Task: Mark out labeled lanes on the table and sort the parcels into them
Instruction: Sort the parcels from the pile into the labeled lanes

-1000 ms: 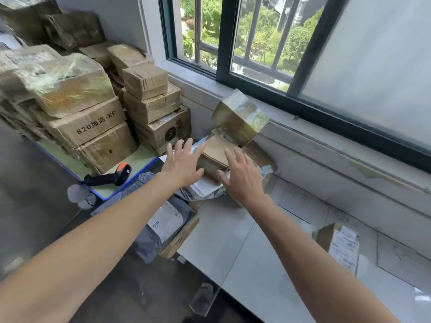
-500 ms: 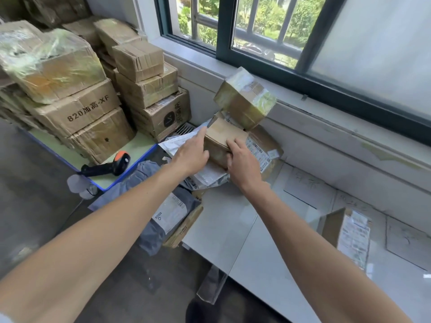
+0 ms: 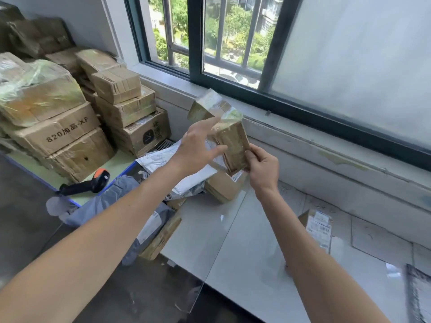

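My right hand (image 3: 262,167) grips the lower end of a small taped cardboard parcel (image 3: 232,142), lifted above the pile. My left hand (image 3: 198,145) hovers beside the parcel's left face with fingers spread, thumb near its side. Behind it another tape-wrapped box (image 3: 205,106) leans against the window ledge. Below lie a brown box (image 3: 224,187), white mailers (image 3: 163,157) and grey poly bags (image 3: 112,201) at the left end of the white table (image 3: 245,248). A labeled parcel (image 3: 317,226) stands on the table at right.
Stacked cardboard cartons (image 3: 70,117) fill a blue-edged platform on the left, with an orange-and-black barcode scanner (image 3: 93,183) lying before them. The window sill (image 3: 326,141) runs behind the table. Paper lane sheets (image 3: 377,238) lie taped on the table at right.
Both hands reached into the pile and took the small brown parcel. The right hand has lifted it upright, and the left hand has come off it, fingers spread.
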